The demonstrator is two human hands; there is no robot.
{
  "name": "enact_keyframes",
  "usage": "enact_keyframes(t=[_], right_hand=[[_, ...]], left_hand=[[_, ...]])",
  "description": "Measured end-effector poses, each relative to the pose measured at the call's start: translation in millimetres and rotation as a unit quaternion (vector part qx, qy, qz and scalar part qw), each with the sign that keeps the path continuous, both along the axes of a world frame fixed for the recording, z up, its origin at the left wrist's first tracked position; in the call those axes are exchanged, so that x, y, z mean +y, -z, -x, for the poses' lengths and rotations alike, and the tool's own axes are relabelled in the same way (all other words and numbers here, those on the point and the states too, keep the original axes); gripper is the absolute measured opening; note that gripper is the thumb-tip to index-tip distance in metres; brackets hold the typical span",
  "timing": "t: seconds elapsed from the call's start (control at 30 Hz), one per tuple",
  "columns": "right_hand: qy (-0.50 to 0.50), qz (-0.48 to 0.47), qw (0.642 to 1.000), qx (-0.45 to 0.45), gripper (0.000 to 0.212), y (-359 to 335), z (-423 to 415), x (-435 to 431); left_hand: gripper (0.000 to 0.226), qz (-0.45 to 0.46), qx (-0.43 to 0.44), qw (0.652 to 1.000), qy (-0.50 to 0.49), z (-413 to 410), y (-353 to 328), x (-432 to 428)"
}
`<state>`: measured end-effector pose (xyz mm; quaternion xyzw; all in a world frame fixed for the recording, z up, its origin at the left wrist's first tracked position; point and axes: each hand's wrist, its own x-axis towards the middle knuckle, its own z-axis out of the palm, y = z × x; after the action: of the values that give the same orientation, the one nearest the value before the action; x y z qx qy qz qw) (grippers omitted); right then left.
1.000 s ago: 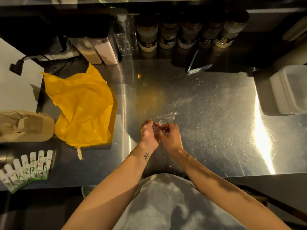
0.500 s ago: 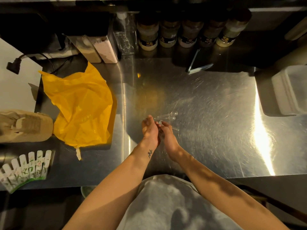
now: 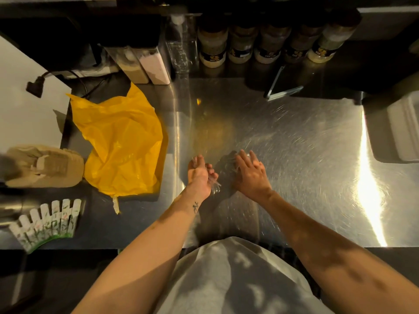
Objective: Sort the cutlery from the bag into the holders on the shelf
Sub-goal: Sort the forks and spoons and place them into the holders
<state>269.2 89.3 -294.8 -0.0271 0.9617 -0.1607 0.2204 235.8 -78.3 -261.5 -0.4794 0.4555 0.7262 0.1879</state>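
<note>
- Steel counter [image 3: 294, 155] fills most of the view. It's scratched up and shiny, with a bright streak of light down the right side.
- Yellow bag [image 3: 120, 146] lies crumpled and pretty flat on the left part of the counter, well left of both hands.
- White tub [image 3: 403, 128] sits at the right edge, partly cut off by the frame.
- Beige fabric thing [image 3: 45, 166] sits just beside the bag's left edge. Can't tell what it actually is.
- 5 jars [image 3: 213, 48] stand in a row along the back. Left of them are a clear bottle [image 3: 181, 46] and 2 tall containers [image 3: 145, 64].
- White fence-shaped box [image 3: 47, 220] sits at the front left, tilted, with green plants printed on it.
- Right hand [image 3: 249, 173] is palm down near the middle of the counter, with the fingers straight and spread out, not gripping anything. A clear piece [image 3: 248, 154] seems to peek out by the fingers, but it's too blurry to say what it is.
- Left hand [image 3: 199, 177] is just beside the right one but not touching it. Its fingers are curled round a bunch of clear plastic cutlery [image 3: 215, 188].
- The ends of that cutlery stick out of the fist on the side toward the person. So it's out of the bag and in the left hand, over the middle of the counter.
</note>
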Motion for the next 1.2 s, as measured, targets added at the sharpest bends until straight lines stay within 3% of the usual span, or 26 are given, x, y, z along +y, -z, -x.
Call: enact_keyframes(t=[0.1,0.47,0.6,0.73,1.2], right_hand=[[-0.042,-0.041,0.998,0.0,0.096,6.1,7.0,-1.7],[-0.032,-0.094,0.993,0.061,0.035,8.0,-18.3,-5.5],[-0.026,-0.078,0.996,0.036,0.037,7.6,-20.1,-7.3],[0.0,-0.036,0.999,0.023,0.034,4.3,-17.1,-7.8],[-0.052,-0.075,0.996,-0.013,0.051,-1.6,-30.5,-12.1]], left_hand=[[0.012,0.004,-0.01,1.0,-0.001,-5.1,3.9,-3.0],[0.024,0.002,-0.012,1.0,0.004,-16.1,13.8,-2.4],[0.034,-0.006,-0.011,1.0,0.004,-16.7,13.6,-1.6],[0.024,-0.014,-0.009,1.0,0.01,-19.5,12.3,-2.5],[0.028,-0.05,-0.008,0.999,0.009,-32.1,9.2,-9.2]])
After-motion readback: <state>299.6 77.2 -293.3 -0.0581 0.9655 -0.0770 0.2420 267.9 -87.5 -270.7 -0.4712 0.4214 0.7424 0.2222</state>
